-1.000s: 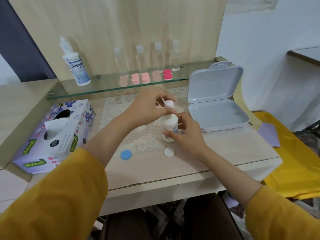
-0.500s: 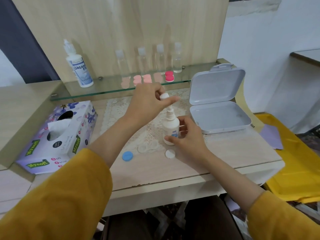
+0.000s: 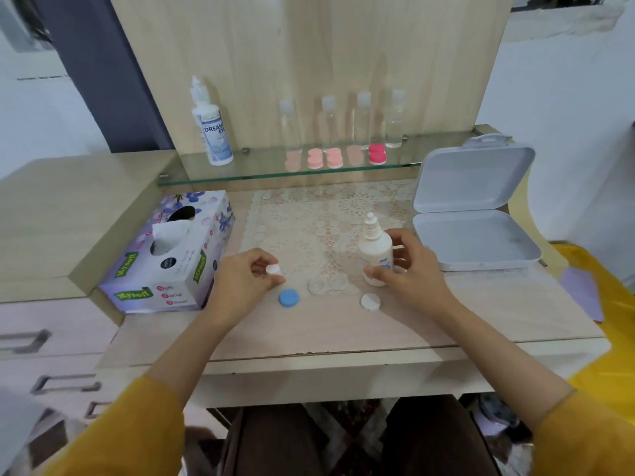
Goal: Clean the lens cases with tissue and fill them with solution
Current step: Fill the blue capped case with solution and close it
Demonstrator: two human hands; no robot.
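**While One Hand Holds the Cap, the Other Steadies the Bottle**

As a person in yellow sleeves sits at a pale wooden table (image 3: 446, 321), an open white hinged box (image 3: 474, 242) lies at its right edge. A flowered tissue box (image 3: 165, 262) sits at the left, a sheet poking from its slot. On the lace mat (image 3: 326, 218) between them the small solution bottle (image 3: 375, 249) stands upright with its nozzle bare. The right hand (image 3: 412, 273) wraps thumb and fingers round the bottle's lower body.

Just left of the bottle, at the mat's near edge, lies the clear lens case (image 3: 326, 285), both wells uncovered. Its blue lid (image 3: 288, 298) and white lid (image 3: 370, 301) lie loose on the table just beside it, one on each side. The left hand (image 3: 240, 283) pinches the bottle's little white cap (image 3: 274, 269) between thumb and fingertips, low over the table near the blue lid.

The bottle looks light and soft-walled, best gripped mid-body so a gentle squeeze meters the drops. The case is small, stiff and probably slick, and would likely skate if nudged. Pinning its bridge or rim should steady it.
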